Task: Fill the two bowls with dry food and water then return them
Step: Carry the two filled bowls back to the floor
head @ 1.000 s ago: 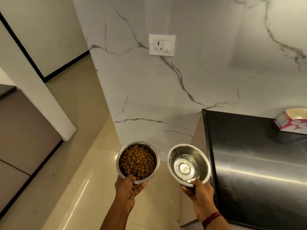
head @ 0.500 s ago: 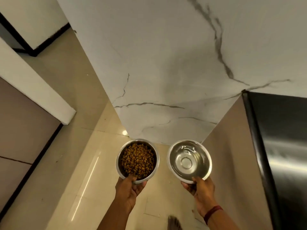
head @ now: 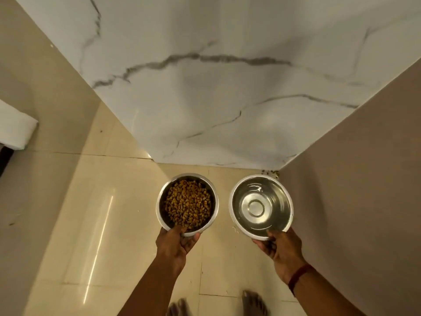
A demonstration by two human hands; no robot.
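Head: left hand (head: 176, 246) grips kibble bowl (head: 162, 215); right hand (head: 281, 249), seemingly-watered bowl (head: 237, 201)

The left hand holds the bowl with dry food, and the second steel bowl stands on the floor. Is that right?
No. The head view shows the right hand holding the second steel bowl above the floor. The left hand does hold the bowl with dry food.
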